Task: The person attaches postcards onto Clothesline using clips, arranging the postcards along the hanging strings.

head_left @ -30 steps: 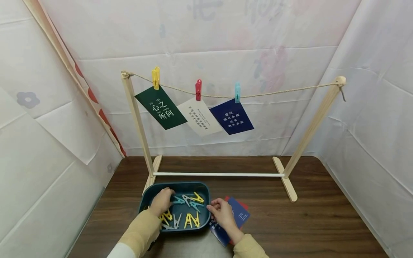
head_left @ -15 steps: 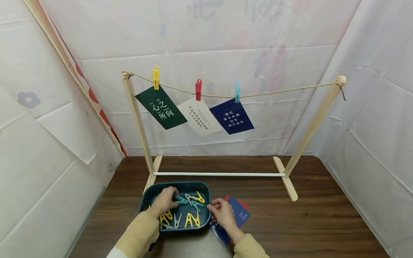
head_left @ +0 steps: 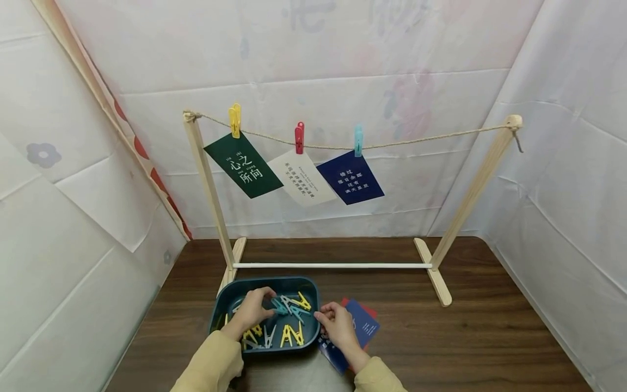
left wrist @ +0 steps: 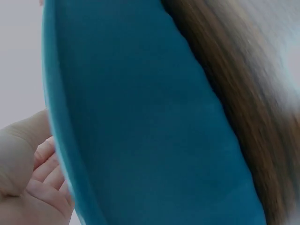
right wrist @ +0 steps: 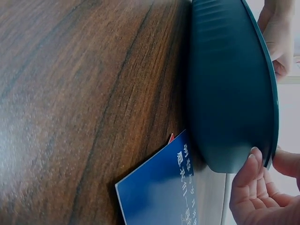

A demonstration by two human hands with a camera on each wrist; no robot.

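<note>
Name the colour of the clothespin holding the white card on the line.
Red clothespin, clearest in the head view.

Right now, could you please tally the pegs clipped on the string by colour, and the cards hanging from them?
Yellow peg: 1
Red peg: 1
Light blue peg: 1
Green card: 1
White card: 1
Dark blue card: 1
Total: 3 pegs and 3 cards, 6 things on the string.
</note>
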